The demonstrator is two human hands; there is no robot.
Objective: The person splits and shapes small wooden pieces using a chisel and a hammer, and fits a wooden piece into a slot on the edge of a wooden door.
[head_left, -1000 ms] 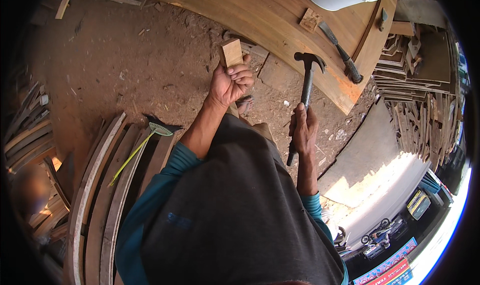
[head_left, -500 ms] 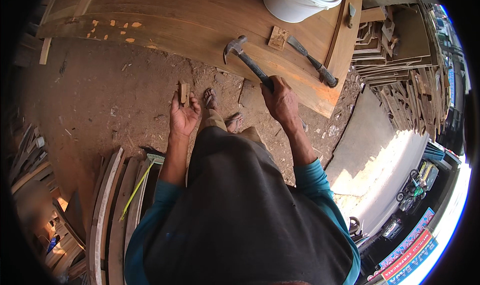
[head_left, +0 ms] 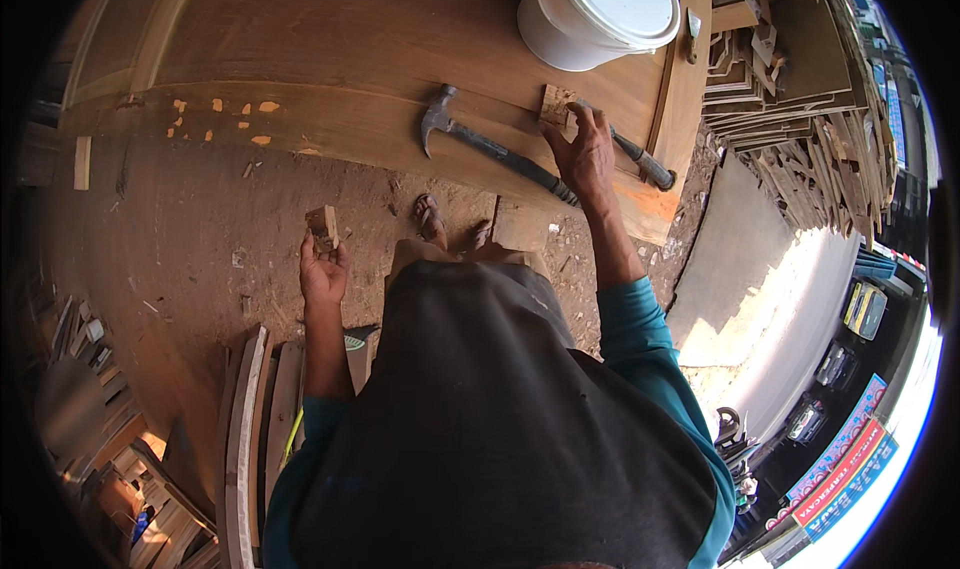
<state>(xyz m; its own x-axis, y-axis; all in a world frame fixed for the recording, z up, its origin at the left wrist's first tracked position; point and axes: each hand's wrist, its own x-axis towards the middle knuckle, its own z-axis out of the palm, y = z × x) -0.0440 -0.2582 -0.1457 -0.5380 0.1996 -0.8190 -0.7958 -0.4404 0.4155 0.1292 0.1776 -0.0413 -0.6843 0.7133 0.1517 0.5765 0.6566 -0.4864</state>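
Observation:
A small wooden block (head_left: 322, 227) is pinched between the fingers and thumb of my left hand (head_left: 323, 274), held over the dirt floor. My right hand (head_left: 588, 159) is above the wooden panel, thumb and fingers apart with nothing in them. Just by its fingertips lies a flat piece of wood (head_left: 556, 107). A chisel (head_left: 640, 156) rests on the panel beside that hand; the hand hides most of its blade. The claw hammer (head_left: 490, 147) lies on the panel near its front edge, head to the left and grip end close to my right wrist.
The large wooden panel (head_left: 330, 69) bears a white lidded bucket (head_left: 590, 29) and a scraper (head_left: 692, 37). Stacked boards (head_left: 790, 119) stand to the right. Long planks (head_left: 245, 419) lean near my left arm. Wood scraps (head_left: 150, 509) fill the lower left.
My right hand has let go of the hammer, which now lies on the panel, and moved toward the flat wood piece and chisel. My left hand has shifted left with the block.

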